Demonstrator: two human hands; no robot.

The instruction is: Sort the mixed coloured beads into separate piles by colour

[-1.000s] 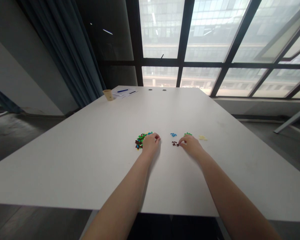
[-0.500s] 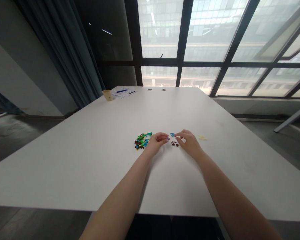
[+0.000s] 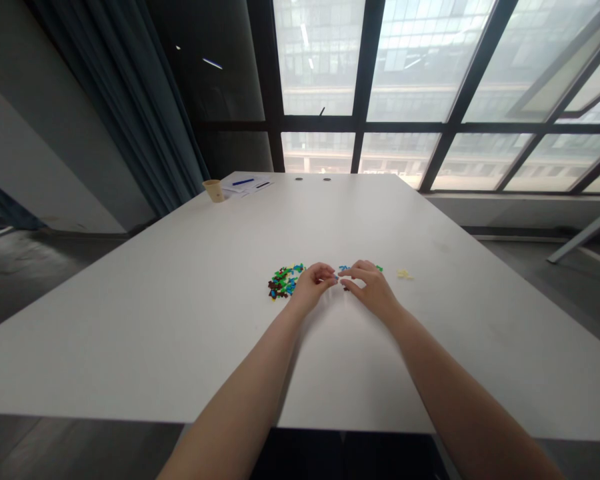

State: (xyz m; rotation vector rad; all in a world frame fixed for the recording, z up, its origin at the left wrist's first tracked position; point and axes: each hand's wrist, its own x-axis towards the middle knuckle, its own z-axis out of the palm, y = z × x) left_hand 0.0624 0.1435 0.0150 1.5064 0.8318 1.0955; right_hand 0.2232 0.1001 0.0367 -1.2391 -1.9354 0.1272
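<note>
A mixed heap of small coloured pieces (image 3: 283, 281), green, blue, dark red and yellow, lies on the white table (image 3: 180, 287). My left hand (image 3: 314, 285) sits just right of the heap, its fingers pinched together at the tips. My right hand (image 3: 373, 287) faces it, fingers curled in a pinch, and the two sets of fingertips nearly meet. A few blue pieces (image 3: 343, 269) show between and behind the hands. A bit of green (image 3: 379, 269) peeks past my right hand, and pale yellow pieces (image 3: 404, 274) lie further right. What either pinch holds is too small to name.
At the far left corner of the table stand a small tan cup (image 3: 214, 191) and papers with a blue pen (image 3: 245, 183). Large windows (image 3: 410, 80) rise behind the far edge, and a dark curtain (image 3: 130, 107) hangs at the left.
My left hand left the mixed heap and moved right. My right hand moved left from the dark red pieces, so the fingertips now nearly meet by the blue pieces.
</note>
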